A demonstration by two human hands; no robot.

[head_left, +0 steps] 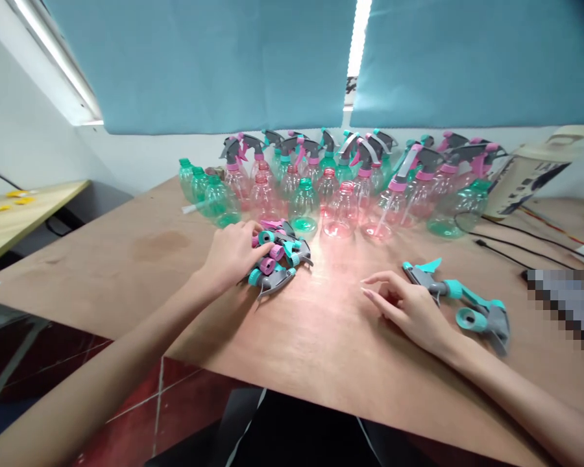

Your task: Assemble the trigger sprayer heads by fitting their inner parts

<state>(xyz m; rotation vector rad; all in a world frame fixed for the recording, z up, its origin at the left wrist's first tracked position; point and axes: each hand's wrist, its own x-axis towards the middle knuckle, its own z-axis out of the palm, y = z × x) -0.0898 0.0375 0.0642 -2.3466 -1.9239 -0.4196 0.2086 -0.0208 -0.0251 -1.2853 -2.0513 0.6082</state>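
Observation:
My left hand (231,253) rests on a small pile of spray-trigger heads (279,256), grey with pink and teal caps, its fingers curled over the pile's left side. My right hand (406,305) lies on the wooden table (321,337) with fingers apart, holding nothing, beside two teal-and-grey trigger heads (467,305). Behind the pile stand several clear pink and green bottles (321,201); the rear ones carry trigger heads, the front ones have open necks.
A white jug-like container (530,168) stands at the back right with black cables (516,250) trailing across the table. A blurred-out item (564,305) lies at the right edge. Blue blinds hang behind. A second table (19,211) stands at the far left.

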